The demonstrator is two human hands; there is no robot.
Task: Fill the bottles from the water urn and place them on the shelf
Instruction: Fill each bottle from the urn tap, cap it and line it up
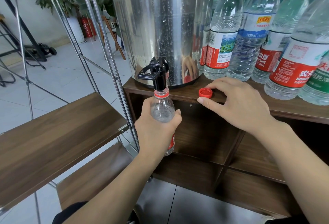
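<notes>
My left hand (156, 127) grips an uncapped clear bottle (162, 111) with a red neck ring and red label. It holds the bottle upright, with the mouth right under the black tap (154, 73) of the steel water urn (160, 28). No water stream is visible, and the bottle looks nearly empty. My right hand (236, 102) rests on the front edge of the brown cabinet top (293, 110). Its index finger and thumb curl round a red bottle cap (205, 93) that lies there open side up.
Several filled water bottles (222, 33) stand in a row on the cabinet right of the urn. A wooden shelf (58, 133) on a metal rack (114, 60) sits to the left, with a lower board beneath. Open cabinet cubbies lie below my hands.
</notes>
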